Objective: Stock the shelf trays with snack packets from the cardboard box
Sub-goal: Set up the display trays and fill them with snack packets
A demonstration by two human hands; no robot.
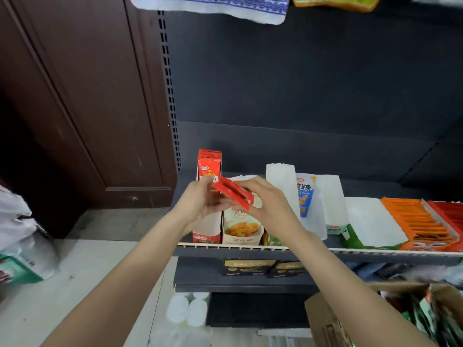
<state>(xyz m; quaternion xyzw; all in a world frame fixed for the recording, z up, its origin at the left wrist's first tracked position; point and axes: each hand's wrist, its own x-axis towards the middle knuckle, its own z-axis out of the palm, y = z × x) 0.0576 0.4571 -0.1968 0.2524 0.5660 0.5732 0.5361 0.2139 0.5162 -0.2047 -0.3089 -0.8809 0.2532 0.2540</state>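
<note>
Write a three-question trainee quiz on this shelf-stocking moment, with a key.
1. True or false: both hands grip the red packets.
2. Which tray stands farthest left on the shelf? A) the red tray B) the orange tray C) a blue tray
3. Fill in: the cardboard box sits at the lower ____ of the view.

Key:
1. True. The left hand and the right hand hold the small stack between them, above the trays.
2. A. More red packets stand upright at its back.
3. Right, with green packets showing inside.
</note>
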